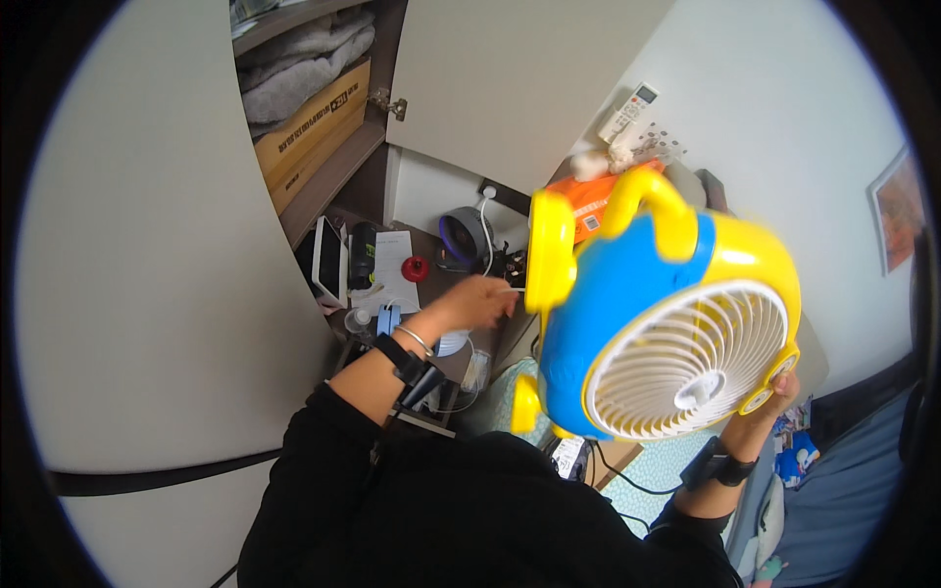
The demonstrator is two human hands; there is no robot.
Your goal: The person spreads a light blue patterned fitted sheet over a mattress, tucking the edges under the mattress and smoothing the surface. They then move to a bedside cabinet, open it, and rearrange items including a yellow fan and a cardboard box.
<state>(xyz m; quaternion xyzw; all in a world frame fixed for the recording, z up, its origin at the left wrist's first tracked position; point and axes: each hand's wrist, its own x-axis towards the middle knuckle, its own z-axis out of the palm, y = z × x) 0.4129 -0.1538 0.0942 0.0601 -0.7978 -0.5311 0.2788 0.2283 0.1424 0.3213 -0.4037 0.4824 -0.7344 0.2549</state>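
A yellow-and-blue cartoon-style desk fan [632, 323] with a white spiral grille [684, 367] hangs tilted in the air before me. My right hand [785, 389] grips it at the lower right edge, beside the round eye-shaped parts; most of its fingers are hidden behind the fan. The yellow base [550, 250] points left, towards my left hand [481, 301]. Slightly blurred, that hand has its fingers curled on a short white cable [513, 289] that runs to the base. Where the cable meets the base is hard to make out.
Under an ajar cabinet door [514, 81] stands a desk with a dark round fan [467, 237], a black can [362, 253], a red object [414, 269], paper [393, 250] and a light-blue small fan [450, 344]. An orange packet [581, 198] lies behind the fan. A remote control [628, 112] hangs on the wall.
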